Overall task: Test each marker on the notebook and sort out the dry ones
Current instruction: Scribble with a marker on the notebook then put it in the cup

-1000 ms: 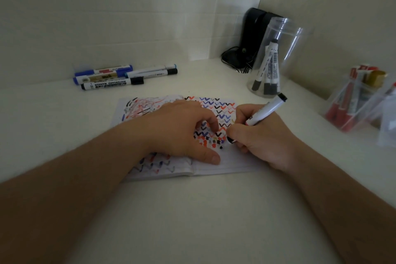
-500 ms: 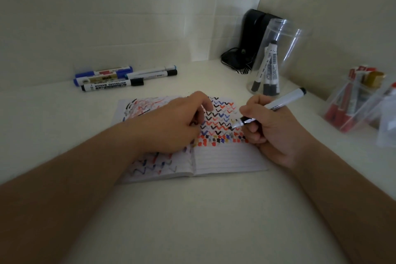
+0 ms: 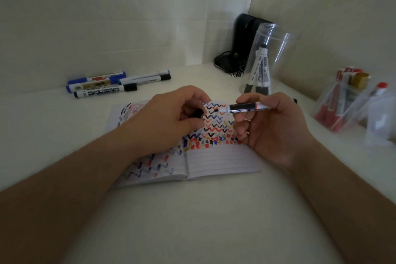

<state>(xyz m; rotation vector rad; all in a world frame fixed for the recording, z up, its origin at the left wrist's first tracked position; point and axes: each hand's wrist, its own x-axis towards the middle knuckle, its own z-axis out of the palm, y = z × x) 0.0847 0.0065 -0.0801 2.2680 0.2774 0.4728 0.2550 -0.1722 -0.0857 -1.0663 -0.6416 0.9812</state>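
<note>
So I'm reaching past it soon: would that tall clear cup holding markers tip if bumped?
Probably. The clear cup is tall, narrow and looks like light plastic, and its markers lean to one side. It may slide on the smooth counter first.

Dim, flat light with a greenish cast — the forearms read dark, and soft shadow lies under them on the counter (image 3: 192, 221). Wide-angle bending curves the wall lines; right of the notebook (image 3: 218, 161), clear containers (image 3: 347, 105) look blurred.
</note>
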